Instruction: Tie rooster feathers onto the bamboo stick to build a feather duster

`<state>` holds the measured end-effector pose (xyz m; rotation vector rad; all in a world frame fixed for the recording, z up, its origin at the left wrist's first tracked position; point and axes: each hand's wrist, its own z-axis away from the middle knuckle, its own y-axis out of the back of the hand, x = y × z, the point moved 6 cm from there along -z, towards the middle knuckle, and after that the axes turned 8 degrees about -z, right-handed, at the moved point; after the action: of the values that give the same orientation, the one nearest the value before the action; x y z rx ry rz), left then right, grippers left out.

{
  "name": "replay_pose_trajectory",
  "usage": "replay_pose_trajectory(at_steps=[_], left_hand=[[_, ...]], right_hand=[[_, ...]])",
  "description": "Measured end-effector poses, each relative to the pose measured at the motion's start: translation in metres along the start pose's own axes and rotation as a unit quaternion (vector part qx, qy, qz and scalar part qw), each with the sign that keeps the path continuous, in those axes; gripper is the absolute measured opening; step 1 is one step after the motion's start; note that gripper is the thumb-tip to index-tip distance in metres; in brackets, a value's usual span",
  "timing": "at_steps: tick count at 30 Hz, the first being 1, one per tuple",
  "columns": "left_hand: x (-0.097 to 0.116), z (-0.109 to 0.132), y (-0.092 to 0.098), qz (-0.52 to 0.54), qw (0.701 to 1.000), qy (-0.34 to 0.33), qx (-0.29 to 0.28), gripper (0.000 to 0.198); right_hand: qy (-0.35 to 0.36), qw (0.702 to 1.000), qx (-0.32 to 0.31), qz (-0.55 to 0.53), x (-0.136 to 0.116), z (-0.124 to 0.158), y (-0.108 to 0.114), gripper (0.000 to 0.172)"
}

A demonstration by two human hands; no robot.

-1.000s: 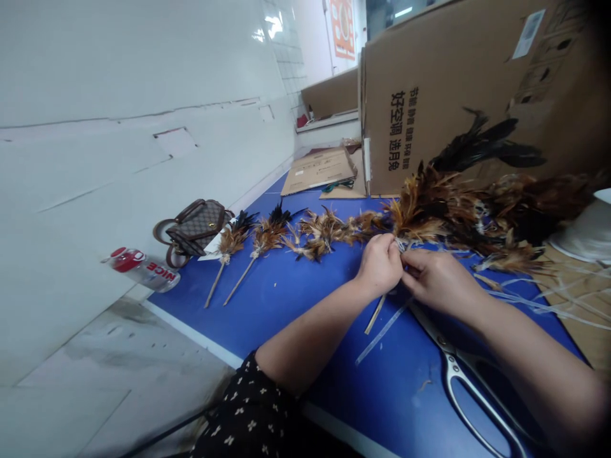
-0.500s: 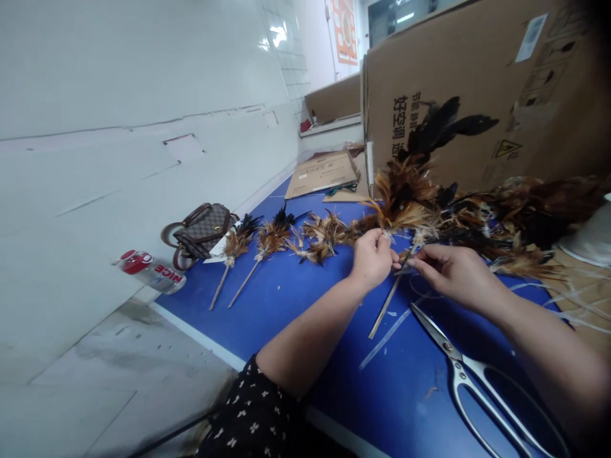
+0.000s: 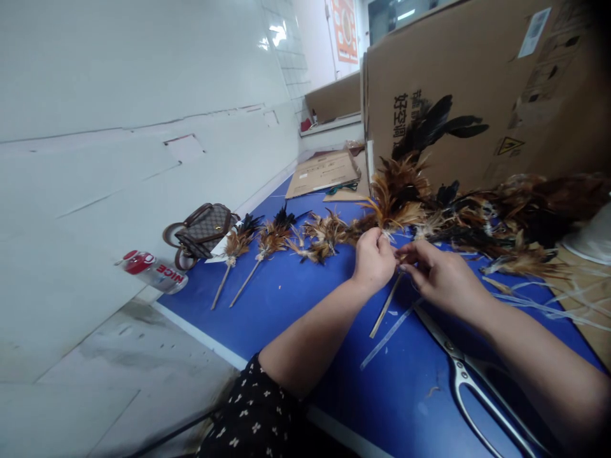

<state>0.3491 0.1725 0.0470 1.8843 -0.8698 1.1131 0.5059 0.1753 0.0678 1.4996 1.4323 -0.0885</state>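
Two finished small feather dusters [image 3: 238,254] laid side by side on the blue table [image 3: 296,305], well to the left of the hands, near the brown handbag [image 3: 200,230] and the plastic bottle [image 3: 153,271]; a few more tufted bundles [image 3: 319,236] in a row between those and the hands, so by the look of it several pieces done. One more in the making: feather duster in hand [image 3: 398,191] raised just above the table in front of the big cardboard box [image 3: 477,89], russet and tan plumes fanned out at the base, a spray of black feathers on top, thin wooden stick [image 3: 386,305] slanting down towards the table from under the hands. Left hand [image 3: 375,257] closed in a fist round the neck where feathers meet stick; right hand [image 3: 436,277] just beside it, fingertips pinched at the same spot, seemingly on a pale strip of binding, though too small to tell for sure. Judging from that, binding not yet finished. A large heap of loose feathers [image 3: 515,219] to the right of the hands, apparently plenty left to work through. Pale strips [image 3: 548,305] scattered beside the heap, steel scissors [image 3: 477,381] lying untouched on the table under the right forearm
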Motion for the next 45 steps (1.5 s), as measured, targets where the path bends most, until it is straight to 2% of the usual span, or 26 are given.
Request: replay_pose_trajectory(at_steps=[4, 7, 13, 16, 19, 22, 24, 26, 29, 33, 45], left_hand=[[0.004, 0.004, -0.003, -0.096, 0.992, -0.076, 0.018, 0.02], [0.009, 0.009, -0.005, -0.136, 0.985, -0.105, 0.015, 0.022], [0.005, 0.006, -0.007, -0.124, 0.989, -0.083, -0.021, 0.023], [0.003, 0.003, -0.007, -0.102, 0.991, -0.073, -0.044, 0.023], [0.003, 0.004, -0.01, -0.087, 0.991, -0.07, -0.074, 0.025], [0.007, 0.008, -0.014, -0.078, 0.988, -0.078, -0.113, 0.025], [0.01, 0.012, -0.018, -0.073, 0.984, -0.087, -0.136, 0.024], [0.012, 0.016, -0.02, -0.067, 0.982, -0.091, -0.15, 0.024], [0.013, 0.019, -0.022, -0.055, 0.983, -0.08, -0.159, 0.024], [0.012, 0.019, -0.021, -0.047, 0.983, -0.057, -0.167, 0.023], [0.003, 0.02, -0.024, -0.031, 0.981, -0.073, -0.175, 0.023]], right_hand=[[0.008, 0.999, 0.003, -0.049, -0.008, -0.002, 0.0, 0.012], [-0.007, 0.997, 0.006, -0.076, -0.008, -0.003, 0.001, 0.009], [-0.057, 0.994, -0.021, -0.088, 0.0, -0.004, 0.004, 0.016], [-0.083, 0.992, -0.053, -0.075, 0.007, -0.003, 0.009, 0.026], [-0.079, 0.989, -0.085, -0.091, 0.012, -0.003, 0.014, 0.035], [-0.058, 0.996, -0.042, -0.045, 0.016, -0.005, 0.025, 0.035], [-0.028, 0.999, 0.004, 0.021, 0.016, -0.006, 0.033, 0.031], [0.011, 0.997, 0.023, 0.068, 0.012, -0.006, 0.036, 0.028], [0.046, 0.994, 0.025, 0.095, 0.007, -0.006, 0.035, 0.027], [0.053, 0.993, 0.035, 0.104, 0.005, -0.005, 0.033, 0.027], [0.064, 0.979, 0.046, 0.188, 0.006, -0.001, 0.025, 0.028]])
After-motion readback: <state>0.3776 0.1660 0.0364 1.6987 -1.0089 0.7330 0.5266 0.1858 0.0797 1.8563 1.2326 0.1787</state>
